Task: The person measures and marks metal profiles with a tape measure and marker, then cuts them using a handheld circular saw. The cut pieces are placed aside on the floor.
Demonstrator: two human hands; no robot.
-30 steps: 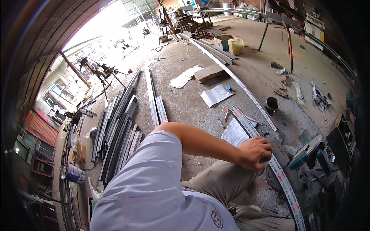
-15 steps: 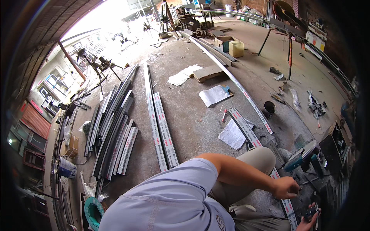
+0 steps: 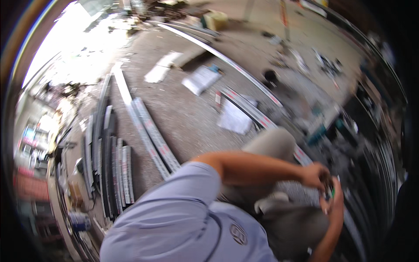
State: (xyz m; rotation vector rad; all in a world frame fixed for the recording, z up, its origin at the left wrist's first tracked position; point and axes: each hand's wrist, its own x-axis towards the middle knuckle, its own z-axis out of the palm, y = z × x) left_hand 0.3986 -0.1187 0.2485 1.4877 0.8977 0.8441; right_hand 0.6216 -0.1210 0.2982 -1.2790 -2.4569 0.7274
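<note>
- Head view, left hand [image 3: 314, 175]: stood at the right of the view, its fingers bent against the top of a small item; blur concealed whether they gripped it.
- Small item [image 3: 329, 188]: dark with a touch of green, kind too blurred to tell; was between the two hands, near the person's bent legs.
- Right hand [image 3: 336, 197]: lay just below the left, its fingers closed around the small item.
- Yellowish container [image 3: 216, 20]: stood on the floor at the far end; contents could not be made out.
- Dark round pot [image 3: 270, 76]: sat beside a long pale strip [image 3: 238, 67]; its inside read as plain darkness.
- Black box [image 3: 358, 98]: stood at the right; blurred pieces showed in it.
- White-and-blue bucket [image 3: 80, 221]: stood at the lower left; its contents could not be told.
- Brown carton [image 3: 75, 194]: stood just above the bucket, contents too blurred to tell.
- Profile with red marks [image 3: 251, 108]: lay partly over a paper sheet [image 3: 233, 118] and ran behind the knee.
</note>
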